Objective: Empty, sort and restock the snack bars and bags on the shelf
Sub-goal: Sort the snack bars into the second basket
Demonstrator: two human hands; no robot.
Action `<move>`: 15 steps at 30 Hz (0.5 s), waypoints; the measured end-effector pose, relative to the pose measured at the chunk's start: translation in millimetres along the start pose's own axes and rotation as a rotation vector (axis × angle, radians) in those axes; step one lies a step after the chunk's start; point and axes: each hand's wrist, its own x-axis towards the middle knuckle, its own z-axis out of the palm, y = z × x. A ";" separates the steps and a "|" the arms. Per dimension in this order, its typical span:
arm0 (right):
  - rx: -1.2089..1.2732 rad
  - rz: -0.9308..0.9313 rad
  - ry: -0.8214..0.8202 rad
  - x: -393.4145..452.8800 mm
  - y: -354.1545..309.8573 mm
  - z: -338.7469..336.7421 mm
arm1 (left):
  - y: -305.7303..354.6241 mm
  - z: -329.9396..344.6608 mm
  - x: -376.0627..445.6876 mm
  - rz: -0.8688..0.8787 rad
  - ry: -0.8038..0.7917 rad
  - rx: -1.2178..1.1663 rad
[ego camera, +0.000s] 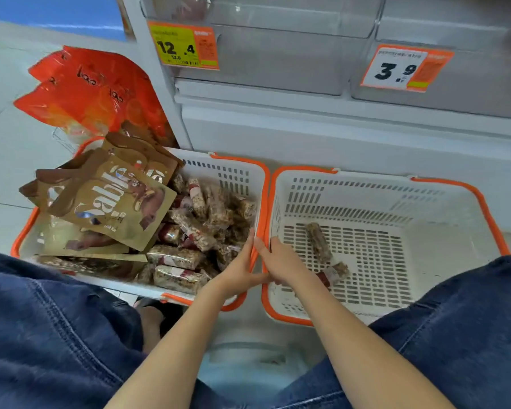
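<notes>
Two white baskets with orange rims stand side by side on the floor below the shelf. The left basket (236, 172) is heaped with clear-wrapped snack bars (216, 214) and gold snack bags (112, 202). In the right basket (366, 196) lie two bars, one upright (319, 242) and one beside my wrist (337, 271). My left hand (242, 267) grips the left basket's right rim, fingers inside and thumb outside. My right hand (281, 261) rests on the right basket's left rim with fairly straight fingers and holds nothing I can see.
Red-orange snack bags (92, 90) lean against the shelf post on the floor, back left. Clear shelf bins (292, 54) above carry price tags 12.4 (183, 45) and 3.9 (401, 69). My knees in blue jeans flank both baskets.
</notes>
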 end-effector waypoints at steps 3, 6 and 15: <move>0.004 0.015 0.000 -1.5 0.1 2.5 | 0.7 -3.5 0.6 -0.042 -0.018 0.002; -0.022 0.015 -0.007 -3.0 -3.6 -4.8 | 6.1 -0.9 1.7 -0.059 -0.052 -0.083; -0.200 -0.445 0.567 8.4 -65.0 1.5 | 25.0 -66.9 -20.0 -0.157 0.896 -0.242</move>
